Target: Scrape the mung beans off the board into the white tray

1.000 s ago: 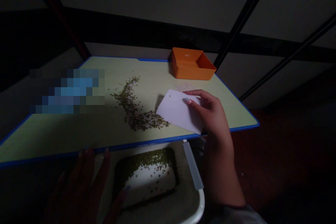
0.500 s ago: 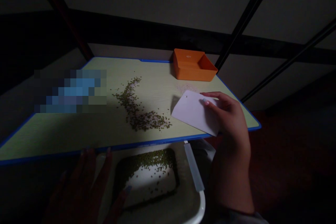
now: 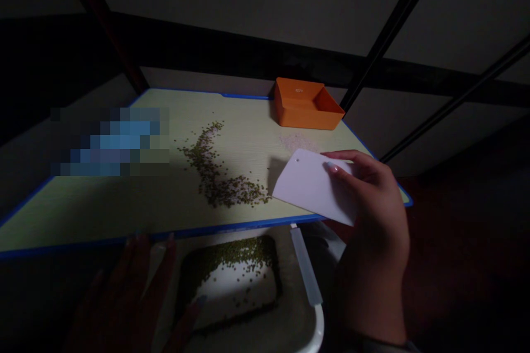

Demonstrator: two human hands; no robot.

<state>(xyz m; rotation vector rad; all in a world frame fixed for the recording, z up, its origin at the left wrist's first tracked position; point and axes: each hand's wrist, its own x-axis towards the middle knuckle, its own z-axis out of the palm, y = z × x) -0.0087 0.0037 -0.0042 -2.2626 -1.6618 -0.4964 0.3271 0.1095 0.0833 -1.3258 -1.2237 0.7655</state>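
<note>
My right hand [image 3: 372,193] pinches a white plastic scraper [image 3: 312,185] between thumb and fingers. The scraper is held tilted over the right part of a pale board with a blue edge [image 3: 103,204]. Left of it, a curved band of small green beans [image 3: 236,190] lies scattered on the board. My left hand [image 3: 136,287], dim in shadow, rests at the left side of a white tub [image 3: 298,322], its fingers stretched and apart, its thumb over the inside. More green beans [image 3: 248,251] lie in the tub, below the board's near edge.
An orange open box [image 3: 310,113] stands at the board's back right. Pale grains [image 3: 298,142] lie in front of it. A blurred bluish patch [image 3: 120,140] covers the board's left side. Panelled doors [image 3: 248,0] rise behind the board. The tub's grey-white handle [image 3: 306,267] is on its right.
My right hand and the scraper have shifted slightly right and toward me. More of the pale grains shows behind the scraper. My left hand stays in place.
</note>
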